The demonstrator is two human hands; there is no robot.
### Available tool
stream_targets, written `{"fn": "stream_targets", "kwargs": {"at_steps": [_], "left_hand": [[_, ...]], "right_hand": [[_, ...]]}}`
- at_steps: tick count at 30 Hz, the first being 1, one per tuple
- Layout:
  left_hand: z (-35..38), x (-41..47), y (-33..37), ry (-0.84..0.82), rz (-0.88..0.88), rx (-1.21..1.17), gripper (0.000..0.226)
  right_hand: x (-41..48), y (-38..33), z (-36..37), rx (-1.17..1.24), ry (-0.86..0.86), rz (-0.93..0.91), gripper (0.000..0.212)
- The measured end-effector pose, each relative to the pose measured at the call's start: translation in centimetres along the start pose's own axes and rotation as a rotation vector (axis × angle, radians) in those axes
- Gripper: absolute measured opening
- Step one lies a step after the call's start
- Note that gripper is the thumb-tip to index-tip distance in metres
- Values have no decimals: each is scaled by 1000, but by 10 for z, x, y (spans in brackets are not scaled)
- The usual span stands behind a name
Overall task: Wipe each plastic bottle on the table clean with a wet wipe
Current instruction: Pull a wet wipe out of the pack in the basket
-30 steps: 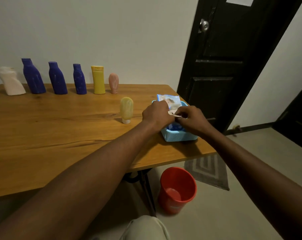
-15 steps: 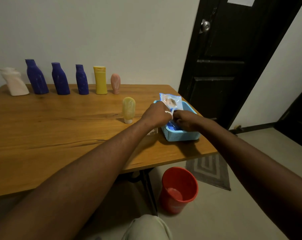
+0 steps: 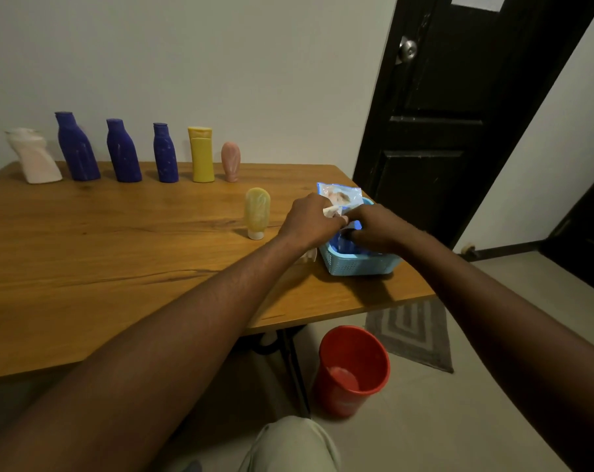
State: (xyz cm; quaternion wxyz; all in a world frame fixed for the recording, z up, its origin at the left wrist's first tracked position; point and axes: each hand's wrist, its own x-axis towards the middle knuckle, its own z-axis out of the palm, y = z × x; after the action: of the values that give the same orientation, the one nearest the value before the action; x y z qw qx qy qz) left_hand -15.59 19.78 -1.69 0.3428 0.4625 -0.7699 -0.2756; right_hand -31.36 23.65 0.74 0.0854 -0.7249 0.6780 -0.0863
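Pinching the wet wipe by its corner with my left hand, just above the blue basket, I judge it limp, damp and easily torn, so a slow pull suits. My right hand curls over the wipe pack in the basket; whether it grips, I cannot tell. A yellow tube bottle stands just left of the basket, probably light and tippy. The pack's print is unreadable.
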Motion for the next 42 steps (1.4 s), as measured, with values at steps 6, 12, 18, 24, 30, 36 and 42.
{"fn": "stream_targets", "kwargs": {"at_steps": [6, 12, 18, 24, 30, 36, 42], "left_hand": [[-20, -12, 16, 38, -80, -201, 18], [-46, -18, 30, 119, -276, -647, 12], [-79, -30, 13, 79, -262, -725, 17], [-108, -46, -23, 84, -319, -695, 21], [-122, -66, -51, 93, -328, -687, 35], [-122, -76, -59, 48, -120, -606, 18], [-124, -79, -58, 77, -126, -891, 28]], "right_hand": [[-13, -3, 1, 286, 449, -72, 12], [-18, -42, 5, 958, 264, 40, 17], [-20, -72, 14, 1336, 22, 75, 28], [-19, -96, 28, 1366, 161, 148, 14], [-15, -108, 44, 1380, 177, 196, 13], [-18, -120, 47, 1199, 128, 136, 14], [-14, -122, 42, 1372, 149, 133, 36]]}}
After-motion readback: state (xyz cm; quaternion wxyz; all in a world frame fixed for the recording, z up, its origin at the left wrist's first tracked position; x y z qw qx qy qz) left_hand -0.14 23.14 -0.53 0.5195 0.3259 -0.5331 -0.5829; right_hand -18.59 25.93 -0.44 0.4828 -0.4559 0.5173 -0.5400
